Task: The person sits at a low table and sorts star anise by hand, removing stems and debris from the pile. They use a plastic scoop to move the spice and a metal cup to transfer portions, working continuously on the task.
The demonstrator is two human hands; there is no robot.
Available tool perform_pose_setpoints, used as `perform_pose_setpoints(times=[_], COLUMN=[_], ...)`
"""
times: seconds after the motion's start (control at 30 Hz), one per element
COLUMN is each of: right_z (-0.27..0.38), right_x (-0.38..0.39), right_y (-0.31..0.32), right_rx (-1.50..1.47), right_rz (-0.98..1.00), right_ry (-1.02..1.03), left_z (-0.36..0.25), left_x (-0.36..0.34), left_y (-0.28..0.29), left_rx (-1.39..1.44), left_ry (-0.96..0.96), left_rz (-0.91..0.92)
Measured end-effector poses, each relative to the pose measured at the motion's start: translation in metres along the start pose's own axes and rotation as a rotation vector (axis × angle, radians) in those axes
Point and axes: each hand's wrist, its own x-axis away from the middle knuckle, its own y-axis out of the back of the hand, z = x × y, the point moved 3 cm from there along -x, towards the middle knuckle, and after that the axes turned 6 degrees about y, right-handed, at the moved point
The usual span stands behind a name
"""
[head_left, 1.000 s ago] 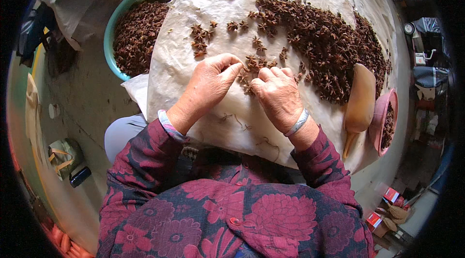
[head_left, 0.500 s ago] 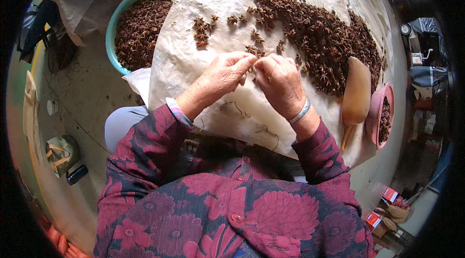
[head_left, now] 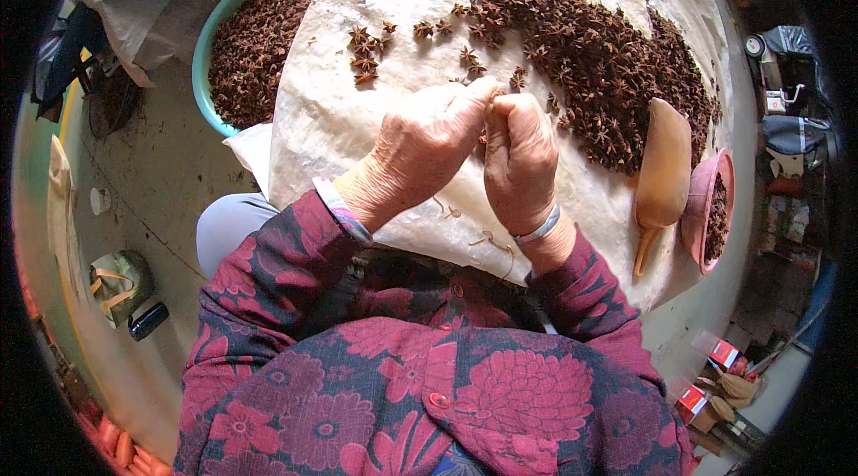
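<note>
My left hand [head_left: 429, 143] and my right hand [head_left: 522, 156] meet above the white sheet [head_left: 313, 132], both closed with fingertips pinched together. Whatever they pinch is hidden by the fingers; only a bit of brown shows between them. Just beyond the fingertips lie loose star anise pods [head_left: 470, 59] on the sheet. A large heap of dark brown star anise [head_left: 581, 56] spreads to the right of them. Thin pale stems or strings [head_left: 492, 241] lie on the sheet near my wrists.
A teal basin [head_left: 202, 83] of star anise stands at the far left. A tan scoop [head_left: 664, 163] rests against the heap's right side, beside a pink bowl [head_left: 695, 219] partly filled with brown pieces. A bag [head_left: 125, 284] and a dark bottle-like object [head_left: 148, 321] lie on the floor.
My left hand has shifted right and turned, its knuckles now higher. My right hand has rotated with its thumb side toward me. Both remain pinched together.
</note>
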Motion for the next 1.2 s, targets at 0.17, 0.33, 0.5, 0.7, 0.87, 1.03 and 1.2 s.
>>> perform_pose_setpoints(times=[0.17,0.33,0.5,0.7,0.87,1.03,1.2], right_z=[-0.009,-0.018,-0.008,0.025,-0.009,-0.026,-0.051], right_x=[-0.001,-0.011,0.000,0.022,0.000,-0.002,-0.005], right_y=[-0.010,-0.014,-0.020,-0.007,-0.015,-0.041,0.007], right_rx=[0.040,-0.107,-0.497,-0.510,0.459,0.692,-0.196], right_rz=[0.033,0.117,0.171,0.747,0.438,0.539,0.394], right_ry=[0.083,0.012,-0.445,-0.245,0.106,0.087,-0.365], left_z=[0.014,0.018,0.016,0.044,0.051,0.050,0.051], left_x=[0.003,0.003,-0.005,-0.013,-0.005,-0.005,-0.002], left_y=[-0.012,-0.009,0.009,0.036,0.028,0.024,0.016], left_rx=[0.311,0.250,0.075,0.027,0.211,0.345,0.416], left_ry=[0.431,0.334,0.077,0.334,0.560,0.560,0.605], left_rz=[0.047,0.005,-0.018,-0.121,0.032,0.013,0.055])
